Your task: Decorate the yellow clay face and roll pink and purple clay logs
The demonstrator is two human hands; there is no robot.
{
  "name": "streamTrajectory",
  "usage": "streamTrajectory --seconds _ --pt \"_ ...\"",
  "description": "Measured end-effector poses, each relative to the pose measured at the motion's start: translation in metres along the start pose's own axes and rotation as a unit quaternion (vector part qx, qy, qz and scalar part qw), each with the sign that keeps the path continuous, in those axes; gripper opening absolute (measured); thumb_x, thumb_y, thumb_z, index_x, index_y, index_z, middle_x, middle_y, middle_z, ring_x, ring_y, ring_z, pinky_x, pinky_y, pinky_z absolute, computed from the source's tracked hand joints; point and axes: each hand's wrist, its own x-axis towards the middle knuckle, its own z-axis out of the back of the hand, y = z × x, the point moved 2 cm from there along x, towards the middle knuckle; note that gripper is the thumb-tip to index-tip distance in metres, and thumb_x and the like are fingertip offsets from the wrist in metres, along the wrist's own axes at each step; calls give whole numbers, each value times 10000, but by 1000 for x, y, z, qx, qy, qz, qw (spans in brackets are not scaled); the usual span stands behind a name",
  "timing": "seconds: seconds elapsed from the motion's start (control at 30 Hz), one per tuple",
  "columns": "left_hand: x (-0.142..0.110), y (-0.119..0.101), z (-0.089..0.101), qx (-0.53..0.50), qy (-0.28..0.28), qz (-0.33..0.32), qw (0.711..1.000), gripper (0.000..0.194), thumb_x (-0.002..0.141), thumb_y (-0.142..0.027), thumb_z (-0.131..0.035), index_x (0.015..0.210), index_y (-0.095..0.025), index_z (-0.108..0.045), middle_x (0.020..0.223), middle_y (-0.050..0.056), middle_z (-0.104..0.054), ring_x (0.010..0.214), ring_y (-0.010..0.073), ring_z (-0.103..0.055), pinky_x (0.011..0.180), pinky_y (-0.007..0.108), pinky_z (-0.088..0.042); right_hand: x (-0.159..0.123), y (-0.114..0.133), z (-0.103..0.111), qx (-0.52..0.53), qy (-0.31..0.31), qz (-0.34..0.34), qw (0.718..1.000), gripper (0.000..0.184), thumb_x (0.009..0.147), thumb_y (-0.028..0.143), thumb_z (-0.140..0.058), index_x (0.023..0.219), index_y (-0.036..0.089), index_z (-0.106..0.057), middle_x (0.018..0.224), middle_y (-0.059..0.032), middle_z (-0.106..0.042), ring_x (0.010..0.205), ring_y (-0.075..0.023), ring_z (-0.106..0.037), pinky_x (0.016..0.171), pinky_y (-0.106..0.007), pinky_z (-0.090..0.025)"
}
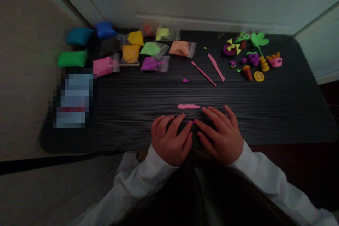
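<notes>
A thin purple strip of modelling clay (191, 122) lies on the dark table, partly covered by my fingertips. My left hand (172, 137) rests over its left end, fingers apart and index fingertip touching it. From the other side my right hand (221, 132) reaches its right end with the index fingertip, the remaining fingers spread on the table. Just beyond my fingers lies a flattened pink clay strip (188, 106). Farther up sits a small purple clay drop (185, 80). Neither hand is closed around anything.
A pink plastic knife (216, 67) and a thin pink stick tool (203, 74) lie beyond my right hand. Clay packets, including an orange one (130, 53), fill the back left. A phone (75, 100) lies left. Small clay figures, among them a pink basket (275, 61), stand right.
</notes>
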Motion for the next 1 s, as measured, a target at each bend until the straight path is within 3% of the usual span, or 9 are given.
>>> streamTrajectory --seconds 0.37,1.0 --pt "-1 1 3 -7 -19 5 1000 293 656 -267 -595 945 -232 -633 1056 58 -581 960 233 -434 845 428 -369 2 1 -1 -6 20 6 1000 290 762 342 -503 1042 295 -565 1263 -27 -448 1180 -238 -356 1009 -532 -143" --pt "0 1 1 10 22 -5 1000 349 674 -332 -577 1020 -292 -592 1114 47 -540 996 253 -407 861 453 -332 0 -2 2 6 -12 -8 1000 265 753 315 -524 1006 268 -587 1247 -35 -464 1153 -220 -394 1014 -495 -186"
